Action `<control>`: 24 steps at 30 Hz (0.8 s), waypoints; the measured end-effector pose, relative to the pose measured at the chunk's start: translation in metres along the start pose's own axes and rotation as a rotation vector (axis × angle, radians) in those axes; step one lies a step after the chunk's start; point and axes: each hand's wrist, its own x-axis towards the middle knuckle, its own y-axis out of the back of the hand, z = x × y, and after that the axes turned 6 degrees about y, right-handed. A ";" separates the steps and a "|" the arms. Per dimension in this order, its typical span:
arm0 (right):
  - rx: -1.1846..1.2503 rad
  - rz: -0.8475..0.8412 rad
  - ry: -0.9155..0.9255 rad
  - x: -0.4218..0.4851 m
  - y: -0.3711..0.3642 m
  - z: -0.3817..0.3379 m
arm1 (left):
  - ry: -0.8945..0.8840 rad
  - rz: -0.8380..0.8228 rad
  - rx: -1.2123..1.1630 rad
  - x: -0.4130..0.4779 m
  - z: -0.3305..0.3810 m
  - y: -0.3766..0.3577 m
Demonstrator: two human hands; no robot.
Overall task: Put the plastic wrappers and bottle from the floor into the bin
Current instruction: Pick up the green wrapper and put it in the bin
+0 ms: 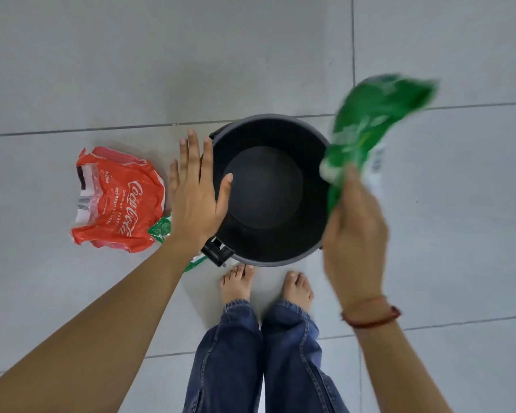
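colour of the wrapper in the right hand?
Green with white markings; the wrapper is motion-blurred in the right hand, head view.

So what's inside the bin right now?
The bin looks empty: only its dark bare floor shows. The green wrapper in the right hand covers part of the rim, so that edge is unseen.

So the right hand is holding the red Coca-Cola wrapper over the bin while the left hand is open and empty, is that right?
Not quite. The head view shows the right hand holding a green wrapper over the bin; the red Coca-Cola wrapper lies on the floor. The left hand is open and empty.
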 end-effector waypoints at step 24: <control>0.269 -0.175 0.123 0.025 -0.097 0.030 | 0.019 0.080 0.063 -0.001 0.003 -0.006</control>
